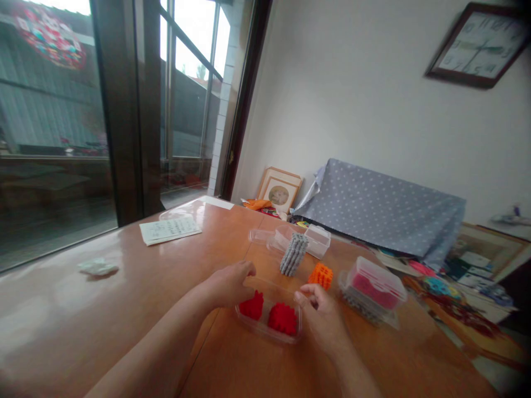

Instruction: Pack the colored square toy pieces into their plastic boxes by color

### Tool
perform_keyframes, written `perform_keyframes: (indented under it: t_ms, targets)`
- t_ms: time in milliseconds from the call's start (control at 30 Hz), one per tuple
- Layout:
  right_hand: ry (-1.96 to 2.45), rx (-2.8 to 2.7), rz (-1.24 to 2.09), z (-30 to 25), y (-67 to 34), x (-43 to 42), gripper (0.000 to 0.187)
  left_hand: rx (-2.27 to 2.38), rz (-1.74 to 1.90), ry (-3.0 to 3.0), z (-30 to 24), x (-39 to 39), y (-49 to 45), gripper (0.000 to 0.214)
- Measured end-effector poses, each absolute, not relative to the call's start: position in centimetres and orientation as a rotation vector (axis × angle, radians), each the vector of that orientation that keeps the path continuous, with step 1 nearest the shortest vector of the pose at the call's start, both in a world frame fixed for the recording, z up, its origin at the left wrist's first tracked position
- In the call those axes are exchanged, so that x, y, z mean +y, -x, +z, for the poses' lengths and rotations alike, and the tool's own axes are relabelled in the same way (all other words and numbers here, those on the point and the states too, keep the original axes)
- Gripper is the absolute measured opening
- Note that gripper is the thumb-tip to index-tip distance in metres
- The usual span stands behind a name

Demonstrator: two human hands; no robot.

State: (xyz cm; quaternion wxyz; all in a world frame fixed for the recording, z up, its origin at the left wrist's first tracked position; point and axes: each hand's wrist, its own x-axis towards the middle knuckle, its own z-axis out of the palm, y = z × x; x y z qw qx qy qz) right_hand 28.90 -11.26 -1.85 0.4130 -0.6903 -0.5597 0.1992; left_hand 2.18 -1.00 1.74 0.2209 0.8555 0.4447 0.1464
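Two block clusters (282,318) lie side by side in a container (269,334) on the bench (136,309), the left hand (230,284) at its far left, the right hand (323,315) at its right. Beyond stand a block tower (293,254) and, right of that, a block cube (321,276), a box (317,241) behind them, a lidded box (375,282) farther right. Papers (171,229) lie far left, a packet (98,267) nearer.

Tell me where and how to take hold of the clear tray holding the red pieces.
Take the clear tray by its rim, probably at the left and right ends, with one hand from each side: it looks shallow and open-topped, and the left hand and right hand are near those ends.
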Motion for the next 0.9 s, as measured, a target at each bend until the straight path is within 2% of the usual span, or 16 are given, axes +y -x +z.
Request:
perform_keyframes:
  t_ms: [333, 900]
  targets:
    - [1.765, -1.403, 0.636, -2.8, -28.8, -11.2, 0.032, 1.233, 0.401, -2.341, 1.3, -1.1, -3.0, 0.042]
    - [1.741, -1.372, 0.575, -3.6, -29.4, -10.6, 0.029, 1.205, 0.516, -2.201, 0.7, -0.7, -4.0, 0.037]
